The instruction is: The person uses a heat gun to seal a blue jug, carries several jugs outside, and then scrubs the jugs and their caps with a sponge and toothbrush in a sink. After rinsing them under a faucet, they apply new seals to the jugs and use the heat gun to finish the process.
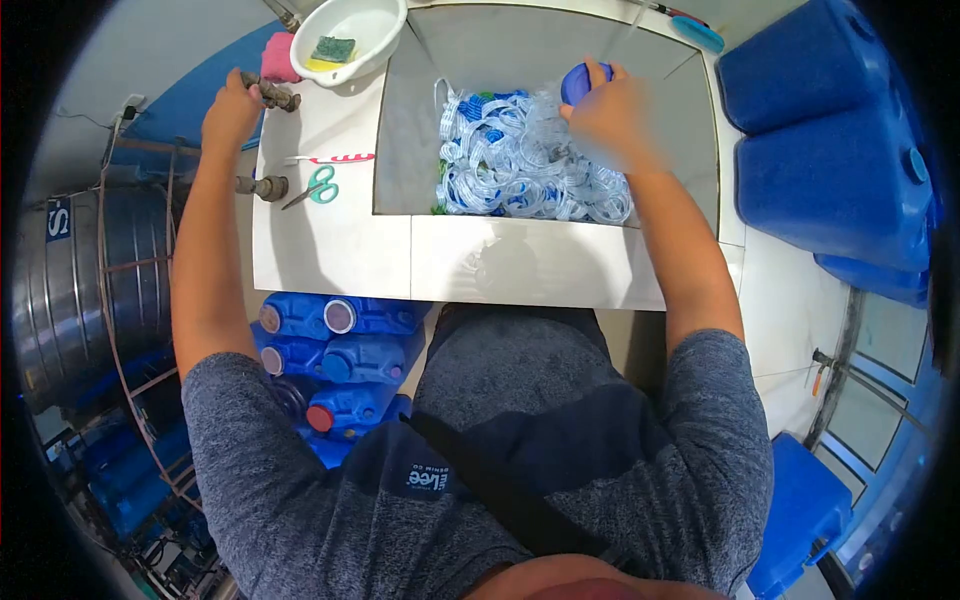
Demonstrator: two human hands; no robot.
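Note:
My left hand [230, 118] is closed on the end of a metal valve [280, 96] at the left side of the counter. My right hand [610, 115], slightly blurred, grips a round blue cap [576, 86] above the grey sink [415, 130]. Below it, a heap of clear, looped plastic strips [520, 190] lies in the sink, with blue and green pieces among them. Part of this heap is hidden behind my right hand and forearm.
Green-handled scissors [322, 186] and a red-and-white toothbrush [340, 158] lie left of the sink. A white basin [375, 30] holds a green sponge [333, 50]. Large blue jugs [820, 180] stand at right; several more [370, 358] sit below the counter.

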